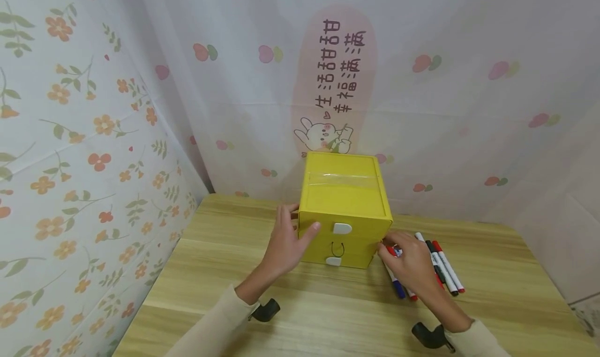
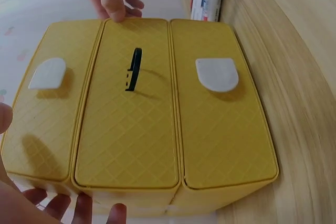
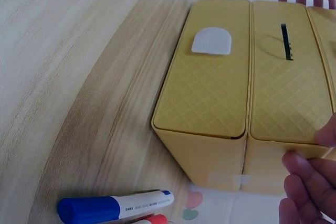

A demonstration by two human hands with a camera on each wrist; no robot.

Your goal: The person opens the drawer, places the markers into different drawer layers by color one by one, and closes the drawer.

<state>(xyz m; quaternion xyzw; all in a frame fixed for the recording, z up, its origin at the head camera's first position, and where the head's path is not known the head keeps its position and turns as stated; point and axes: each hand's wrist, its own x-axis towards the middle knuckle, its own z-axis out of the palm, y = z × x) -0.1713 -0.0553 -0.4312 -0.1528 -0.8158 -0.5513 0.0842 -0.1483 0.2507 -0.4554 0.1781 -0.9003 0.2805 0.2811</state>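
Observation:
A yellow box of three stacked drawers point(image 1: 346, 190) stands on the wooden table, its front towards me. White tabs point(image 2: 217, 74) mark the top and bottom drawers, and a thin black loop point(image 2: 135, 70) sticks out of the middle one. My left hand point(image 1: 283, 245) rests against the box's left side, fingers spread along it and thumb raised near the top drawer's front. At the right side, my right hand point(image 1: 410, 258) pinches the middle drawer's front edge, thumb at the corner and curled fingers against the side. All drawers look closed.
Several markers point(image 1: 445, 266) lie on the table right of the box, some partly under the right hand. A blue-capped marker point(image 3: 115, 206) is closest to the box. A printed curtain point(image 1: 253, 86) hangs behind the table, and a flowered one point(image 1: 94, 190) at the left.

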